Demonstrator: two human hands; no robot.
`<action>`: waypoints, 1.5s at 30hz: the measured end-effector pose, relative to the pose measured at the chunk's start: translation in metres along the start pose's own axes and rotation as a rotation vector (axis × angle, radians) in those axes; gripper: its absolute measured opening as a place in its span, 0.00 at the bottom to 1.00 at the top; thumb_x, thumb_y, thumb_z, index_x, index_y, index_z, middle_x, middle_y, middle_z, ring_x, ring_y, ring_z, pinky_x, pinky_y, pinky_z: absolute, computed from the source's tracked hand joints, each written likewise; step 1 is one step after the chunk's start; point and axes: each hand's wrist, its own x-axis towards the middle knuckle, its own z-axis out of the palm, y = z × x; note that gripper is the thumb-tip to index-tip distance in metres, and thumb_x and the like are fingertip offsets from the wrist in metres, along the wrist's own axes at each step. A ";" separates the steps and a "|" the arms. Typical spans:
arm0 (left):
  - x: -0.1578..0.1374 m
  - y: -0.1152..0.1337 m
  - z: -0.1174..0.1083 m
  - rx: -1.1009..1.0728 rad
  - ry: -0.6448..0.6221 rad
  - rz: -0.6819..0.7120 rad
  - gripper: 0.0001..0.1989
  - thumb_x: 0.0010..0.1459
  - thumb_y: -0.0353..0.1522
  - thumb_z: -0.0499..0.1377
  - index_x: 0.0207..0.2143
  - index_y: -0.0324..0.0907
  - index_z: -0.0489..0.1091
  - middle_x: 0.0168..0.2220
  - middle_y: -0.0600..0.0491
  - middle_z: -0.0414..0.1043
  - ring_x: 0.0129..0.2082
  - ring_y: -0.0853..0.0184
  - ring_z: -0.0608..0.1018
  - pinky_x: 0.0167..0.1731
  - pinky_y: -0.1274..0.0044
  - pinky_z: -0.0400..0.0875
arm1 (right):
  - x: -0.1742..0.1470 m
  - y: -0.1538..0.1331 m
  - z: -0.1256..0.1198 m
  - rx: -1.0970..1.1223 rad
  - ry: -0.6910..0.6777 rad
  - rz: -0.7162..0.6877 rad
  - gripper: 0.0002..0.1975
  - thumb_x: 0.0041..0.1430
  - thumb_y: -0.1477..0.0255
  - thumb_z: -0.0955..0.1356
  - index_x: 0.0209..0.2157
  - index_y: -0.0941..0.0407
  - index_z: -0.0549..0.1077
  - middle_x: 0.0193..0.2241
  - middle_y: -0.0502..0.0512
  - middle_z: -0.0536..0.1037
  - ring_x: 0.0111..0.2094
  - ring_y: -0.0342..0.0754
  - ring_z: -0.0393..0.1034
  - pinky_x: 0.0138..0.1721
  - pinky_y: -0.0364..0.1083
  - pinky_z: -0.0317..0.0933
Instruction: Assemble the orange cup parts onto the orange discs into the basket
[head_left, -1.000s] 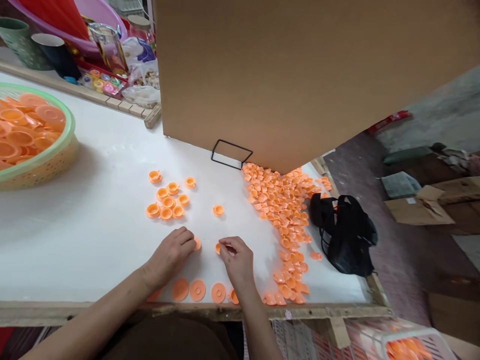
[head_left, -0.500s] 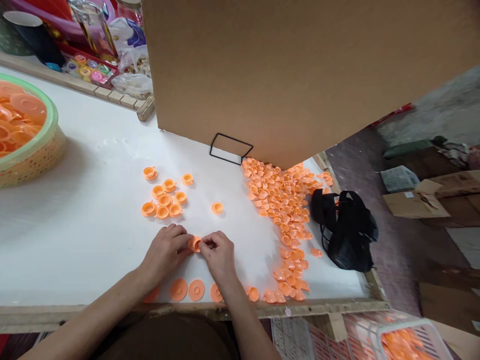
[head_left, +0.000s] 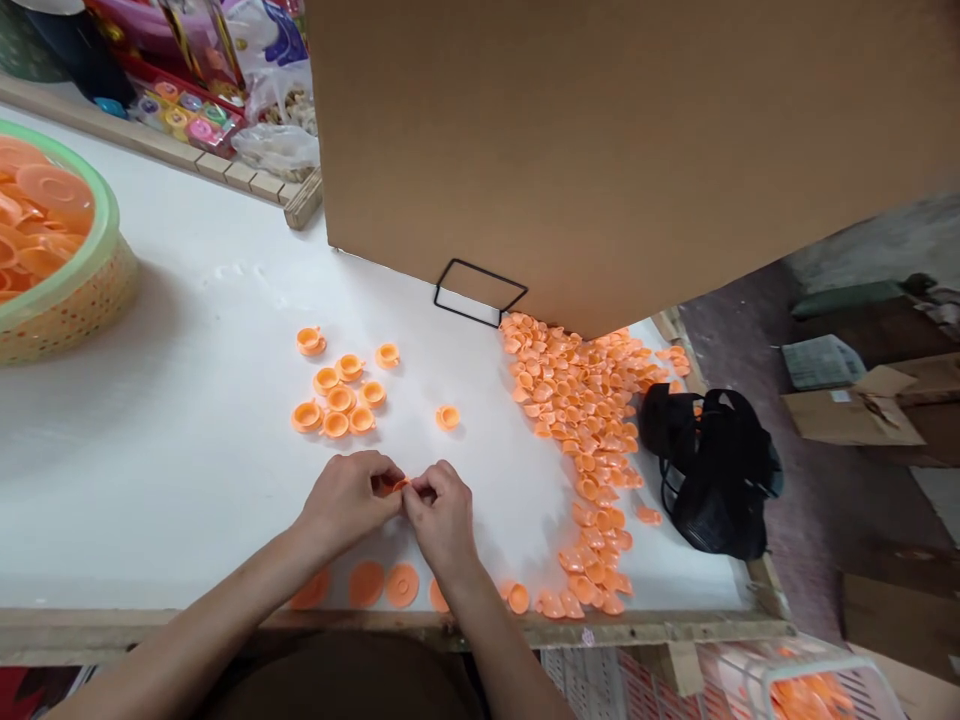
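Both my hands meet above the white table, fingers pinched around a small orange toy cup (head_left: 400, 486). My left hand (head_left: 352, 505) grips it from the left and my right hand (head_left: 441, 512) from the right; only a thin orange edge shows between the fingertips. Beyond them stands a cluster of small orange toy cups (head_left: 340, 398), with a single cup (head_left: 448, 417) apart on its right. Along the near edge lie flat round orange saucers (head_left: 402, 585), some partly covered by my forearms.
A heap of orange cups (head_left: 577, 390) spreads down the right side, beside a black bag (head_left: 720, 480). A large cardboard box (head_left: 562, 150) rises at the back, with a black wire frame (head_left: 480, 292) at its foot. At left sits a green-rimmed basket (head_left: 112, 215) of orange pieces.
The orange cup between my fingers has turned, so its round opening no longer shows. My left fingers have closed further over it. The view has shifted slightly.
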 end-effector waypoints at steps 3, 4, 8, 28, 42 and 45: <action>0.000 0.000 0.007 0.157 0.080 0.024 0.08 0.52 0.30 0.56 0.21 0.42 0.70 0.25 0.55 0.73 0.29 0.68 0.73 0.31 0.76 0.59 | -0.001 0.001 0.000 0.011 0.004 -0.010 0.08 0.49 0.78 0.65 0.19 0.55 0.64 0.23 0.46 0.64 0.23 0.40 0.60 0.26 0.41 0.55; 0.000 -0.002 0.009 0.195 0.104 0.055 0.09 0.53 0.30 0.56 0.20 0.41 0.68 0.25 0.55 0.72 0.29 0.67 0.72 0.32 0.75 0.58 | -0.002 0.001 0.000 0.015 0.009 -0.015 0.08 0.49 0.78 0.65 0.19 0.55 0.64 0.23 0.46 0.64 0.23 0.40 0.59 0.26 0.41 0.55; -0.004 -0.010 0.012 0.236 0.121 0.167 0.11 0.57 0.32 0.54 0.22 0.41 0.67 0.24 0.55 0.71 0.31 0.66 0.71 0.35 0.73 0.57 | -0.005 -0.001 0.004 0.020 0.054 -0.040 0.08 0.50 0.78 0.65 0.19 0.55 0.65 0.23 0.46 0.65 0.23 0.41 0.60 0.26 0.41 0.55; -0.083 -0.089 -0.044 0.383 -0.019 0.251 0.06 0.54 0.37 0.59 0.35 0.50 0.74 0.36 0.55 0.74 0.37 0.64 0.74 0.36 0.74 0.62 | -0.086 0.041 -0.099 -0.294 -0.155 0.103 0.10 0.49 0.78 0.65 0.31 0.53 0.76 0.31 0.54 0.76 0.32 0.49 0.71 0.33 0.45 0.61; -0.018 -0.034 0.020 0.383 0.231 0.432 0.06 0.59 0.33 0.58 0.38 0.46 0.75 0.33 0.53 0.71 0.34 0.66 0.70 0.36 0.72 0.56 | -0.010 0.010 -0.021 0.142 -0.082 0.172 0.04 0.49 0.72 0.65 0.22 0.55 0.69 0.15 0.45 0.69 0.19 0.43 0.64 0.23 0.40 0.56; -0.019 -0.037 0.020 0.336 0.219 0.419 0.07 0.60 0.32 0.57 0.33 0.45 0.76 0.32 0.52 0.71 0.34 0.66 0.71 0.37 0.71 0.57 | -0.008 0.004 -0.008 0.090 -0.072 0.123 0.05 0.48 0.74 0.64 0.20 0.55 0.67 0.15 0.44 0.67 0.19 0.41 0.62 0.23 0.40 0.53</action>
